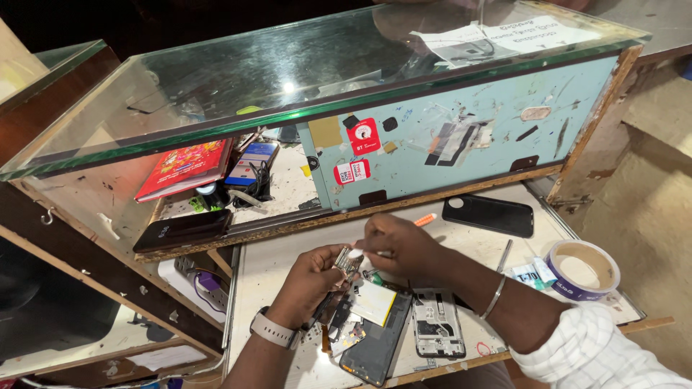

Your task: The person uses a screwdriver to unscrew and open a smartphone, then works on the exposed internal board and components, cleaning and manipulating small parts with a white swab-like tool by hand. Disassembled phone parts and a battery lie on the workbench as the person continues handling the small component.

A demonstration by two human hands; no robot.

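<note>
While our left hand (311, 277) pinches a small metal part (347, 261) and our right hand (401, 245) grips a white brush (366, 253) against it above the worktop (497, 252), the opened phone (375, 344), its battery (373, 302) and frame (437, 324) lie unassembled below.

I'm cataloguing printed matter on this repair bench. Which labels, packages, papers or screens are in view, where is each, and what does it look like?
Red sticker: blue cabinet panel, squarish.
Red-and-white sticker: below it, rectangular.
Red booklet: shelf under the glass, left, flat.
White paper sheet: on the glass top, right.
Phone screen: bench, below the left hand, dark.
Tape roll: bench right, white with purple rim.
</note>
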